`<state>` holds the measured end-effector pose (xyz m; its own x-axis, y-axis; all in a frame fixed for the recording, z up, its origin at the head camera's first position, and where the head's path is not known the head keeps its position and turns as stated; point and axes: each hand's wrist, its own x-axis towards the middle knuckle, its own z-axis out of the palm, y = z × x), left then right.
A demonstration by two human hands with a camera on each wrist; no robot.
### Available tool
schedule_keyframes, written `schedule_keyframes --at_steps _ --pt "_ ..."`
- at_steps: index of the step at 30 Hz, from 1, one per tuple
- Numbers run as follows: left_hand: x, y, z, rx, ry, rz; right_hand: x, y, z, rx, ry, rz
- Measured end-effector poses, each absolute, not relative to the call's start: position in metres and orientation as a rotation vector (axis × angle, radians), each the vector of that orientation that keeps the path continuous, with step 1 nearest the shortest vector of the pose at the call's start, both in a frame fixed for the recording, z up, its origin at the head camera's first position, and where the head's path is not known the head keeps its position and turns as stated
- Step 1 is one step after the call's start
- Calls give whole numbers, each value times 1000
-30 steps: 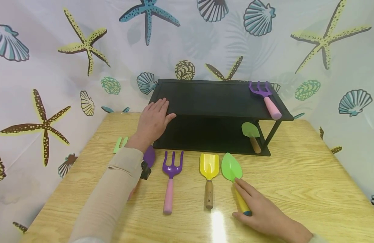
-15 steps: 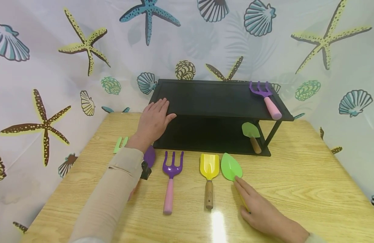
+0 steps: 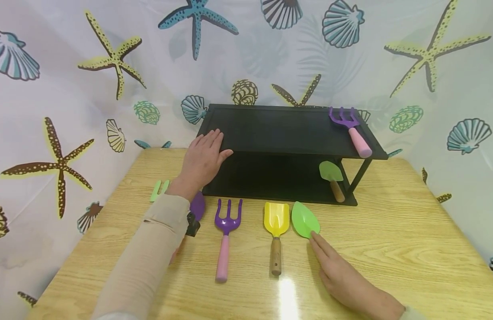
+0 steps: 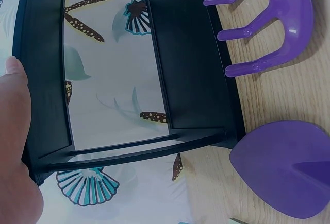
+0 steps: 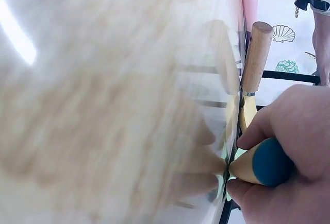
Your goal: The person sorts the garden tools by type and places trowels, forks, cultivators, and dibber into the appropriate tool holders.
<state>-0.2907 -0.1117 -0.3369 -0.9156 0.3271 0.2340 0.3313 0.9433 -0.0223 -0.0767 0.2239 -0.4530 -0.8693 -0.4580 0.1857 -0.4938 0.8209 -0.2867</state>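
A wood-grained table [image 3: 410,231] spreads out before the person, and a black two-tier rack [image 3: 270,129] stands across its far part. The left hand [image 3: 204,155] rests on the rack's top board at the left end, fingers straight and nearly together, thumb out to the side, I'd guess for support. The right hand [image 3: 344,278] pinches the green trowel [image 3: 305,221] by its yellow handle, perhaps from above to keep the blade pointing forward. That blade is just beside the yellow scoop [image 3: 276,221], in front of the rack; whether it's lifted, I can't tell. The scoop and a purple fork [image 3: 225,231] lie with handles towards the person, presumably for easy reach. Another fork [image 3: 356,137] slants across the rack's top right, with a smaller trowel [image 3: 331,172] on the tier below. Between right thumb and fingers shows the handle's blue end [image 5: 272,162].
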Motion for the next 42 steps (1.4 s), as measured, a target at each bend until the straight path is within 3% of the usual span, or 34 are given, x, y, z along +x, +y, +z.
schedule_keyframes --at_steps 8,19,42 --pt "-291 -112 -338 -498 -2849 -20 -78 226 -449 664 -2926 536" --pt "-290 -114 -337 -492 -2843 -25 -85 231 -446 729 -2783 501" --pt "-290 -113 -337 -507 -2839 -36 -134 237 -424 756 -2802 436"
